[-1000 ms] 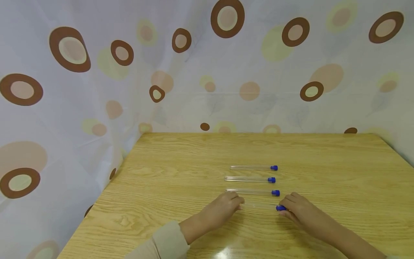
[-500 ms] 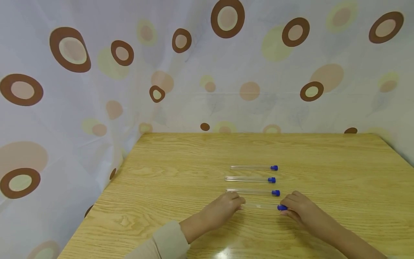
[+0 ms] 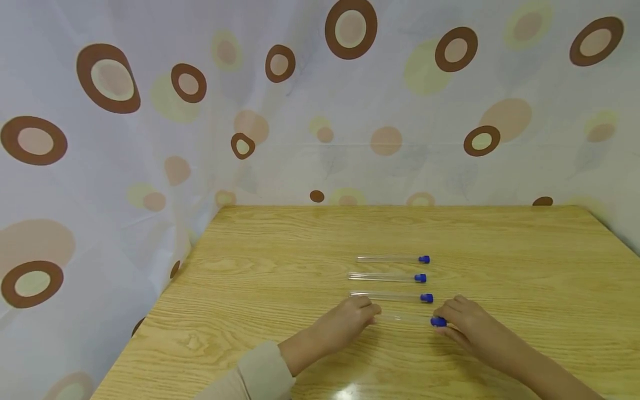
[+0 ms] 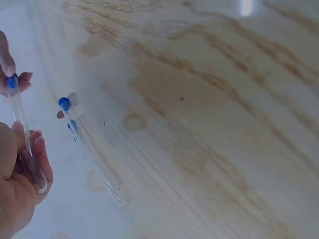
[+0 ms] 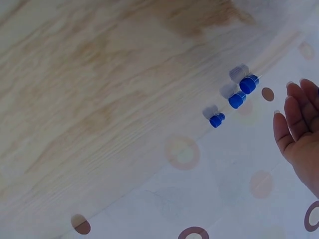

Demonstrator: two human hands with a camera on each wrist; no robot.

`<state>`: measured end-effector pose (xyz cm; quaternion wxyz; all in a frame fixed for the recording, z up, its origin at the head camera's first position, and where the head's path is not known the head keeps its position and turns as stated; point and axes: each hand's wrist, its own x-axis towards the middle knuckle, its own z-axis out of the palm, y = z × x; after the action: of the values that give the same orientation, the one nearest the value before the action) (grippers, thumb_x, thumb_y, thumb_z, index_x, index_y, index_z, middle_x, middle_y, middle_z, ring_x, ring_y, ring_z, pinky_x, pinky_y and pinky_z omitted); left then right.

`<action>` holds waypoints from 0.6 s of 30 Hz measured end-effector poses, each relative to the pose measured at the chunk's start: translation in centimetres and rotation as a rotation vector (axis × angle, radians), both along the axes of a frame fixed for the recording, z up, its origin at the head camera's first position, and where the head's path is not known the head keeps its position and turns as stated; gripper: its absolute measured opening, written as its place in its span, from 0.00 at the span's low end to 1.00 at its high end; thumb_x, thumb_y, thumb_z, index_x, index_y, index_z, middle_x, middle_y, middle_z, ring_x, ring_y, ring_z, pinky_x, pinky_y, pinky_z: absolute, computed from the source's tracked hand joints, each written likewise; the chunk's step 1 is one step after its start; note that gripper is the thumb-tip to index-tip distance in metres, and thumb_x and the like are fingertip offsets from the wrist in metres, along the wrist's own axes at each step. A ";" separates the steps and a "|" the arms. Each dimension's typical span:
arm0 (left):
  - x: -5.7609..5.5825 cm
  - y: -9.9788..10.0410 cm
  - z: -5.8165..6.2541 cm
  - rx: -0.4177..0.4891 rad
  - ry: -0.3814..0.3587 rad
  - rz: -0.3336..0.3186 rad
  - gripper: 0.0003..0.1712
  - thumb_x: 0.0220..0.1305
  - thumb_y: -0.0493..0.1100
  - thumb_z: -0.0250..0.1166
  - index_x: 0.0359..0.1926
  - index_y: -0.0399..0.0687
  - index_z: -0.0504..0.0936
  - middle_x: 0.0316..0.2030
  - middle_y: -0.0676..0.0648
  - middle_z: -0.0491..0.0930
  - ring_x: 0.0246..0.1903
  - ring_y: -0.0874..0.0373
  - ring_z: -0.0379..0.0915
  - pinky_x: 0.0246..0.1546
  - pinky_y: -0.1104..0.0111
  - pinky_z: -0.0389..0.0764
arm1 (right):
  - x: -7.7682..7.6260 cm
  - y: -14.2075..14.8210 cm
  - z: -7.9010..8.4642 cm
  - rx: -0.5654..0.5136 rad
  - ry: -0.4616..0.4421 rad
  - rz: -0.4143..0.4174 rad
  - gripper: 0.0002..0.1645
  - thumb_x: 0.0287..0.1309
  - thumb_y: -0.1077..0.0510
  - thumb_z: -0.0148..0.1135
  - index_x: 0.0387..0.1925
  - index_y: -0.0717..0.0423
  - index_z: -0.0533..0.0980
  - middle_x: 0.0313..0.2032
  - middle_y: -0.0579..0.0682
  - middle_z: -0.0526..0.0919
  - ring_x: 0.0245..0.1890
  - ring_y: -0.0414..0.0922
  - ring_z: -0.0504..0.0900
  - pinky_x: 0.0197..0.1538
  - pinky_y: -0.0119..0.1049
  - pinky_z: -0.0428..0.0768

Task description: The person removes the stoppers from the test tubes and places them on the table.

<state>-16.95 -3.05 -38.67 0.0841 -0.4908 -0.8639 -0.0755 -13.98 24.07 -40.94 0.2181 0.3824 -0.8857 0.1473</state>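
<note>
My left hand (image 3: 345,325) grips a clear test tube (image 3: 405,318) near its rounded end. The tube is raised off the wooden table, roughly level, as the left wrist view also shows. Its blue stopper (image 3: 438,321) sits at the mouth, pinched between thumb and fingers of my right hand (image 3: 475,333). How deep the stopper sits cannot be made out. Just beyond lie three more stoppered test tubes in a row: a near one (image 3: 385,295), a middle one (image 3: 382,276) and a far one (image 3: 387,259), blue stoppers pointing right.
The wood-grain table (image 3: 280,239) spreads around the tubes. Behind it and along its left side hangs a pale curtain (image 3: 300,111) with brown, peach and yellow rounds. A light glare (image 3: 346,392) shows at the near edge of the view.
The right hand and the blue stopper have shifted slightly to the right. The left hand has barely moved, and the three lying tubes stay put.
</note>
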 end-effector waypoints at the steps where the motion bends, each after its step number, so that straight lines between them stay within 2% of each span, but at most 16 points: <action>1: 0.0 0.0 0.0 0.001 0.010 -0.004 0.11 0.64 0.38 0.58 0.45 0.41 0.79 0.37 0.49 0.81 0.37 0.65 0.78 0.39 0.92 0.71 | 0.1 0.1 0.1 0.012 -0.019 0.000 0.09 0.47 0.59 0.69 0.33 0.52 0.78 0.30 0.37 0.77 0.30 0.32 0.70 0.29 0.31 0.75; 5: 0.1 0.0 -0.1 0.010 0.048 -0.028 0.10 0.64 0.38 0.58 0.45 0.41 0.80 0.36 0.49 0.80 0.37 0.65 0.78 0.39 0.92 0.71 | 0.2 0.2 0.2 0.017 -0.076 0.023 0.07 0.51 0.59 0.66 0.34 0.53 0.78 0.30 0.37 0.76 0.30 0.30 0.68 0.27 0.28 0.71; 9: 0.1 -0.1 -0.3 0.027 0.075 -0.047 0.10 0.63 0.38 0.58 0.44 0.40 0.80 0.36 0.49 0.80 0.36 0.65 0.78 0.39 0.92 0.71 | 0.3 0.3 0.1 -0.006 -0.096 0.042 0.04 0.54 0.59 0.64 0.33 0.53 0.78 0.29 0.35 0.75 0.29 0.28 0.66 0.26 0.25 0.69; 12: 0.0 -0.2 -0.4 0.033 0.057 -0.048 0.11 0.63 0.38 0.58 0.45 0.40 0.79 0.36 0.49 0.80 0.37 0.64 0.78 0.40 0.91 0.72 | 0.3 0.2 0.2 -0.022 -0.104 0.048 0.02 0.56 0.59 0.62 0.33 0.52 0.77 0.29 0.33 0.74 0.30 0.27 0.65 0.28 0.28 0.73; 18: -0.2 -0.3 -0.4 0.028 0.014 -0.049 0.11 0.65 0.38 0.56 0.46 0.40 0.79 0.38 0.49 0.81 0.38 0.64 0.79 0.41 0.91 0.72 | 0.3 0.3 0.1 -0.095 -0.143 0.056 0.03 0.56 0.60 0.61 0.33 0.52 0.77 0.29 0.33 0.73 0.30 0.26 0.64 0.27 0.25 0.72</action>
<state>-17.18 -3.31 -39.09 0.0953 -0.5113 -0.8498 -0.0859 -13.63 24.38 -40.81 0.1678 0.3847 -0.8800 0.2225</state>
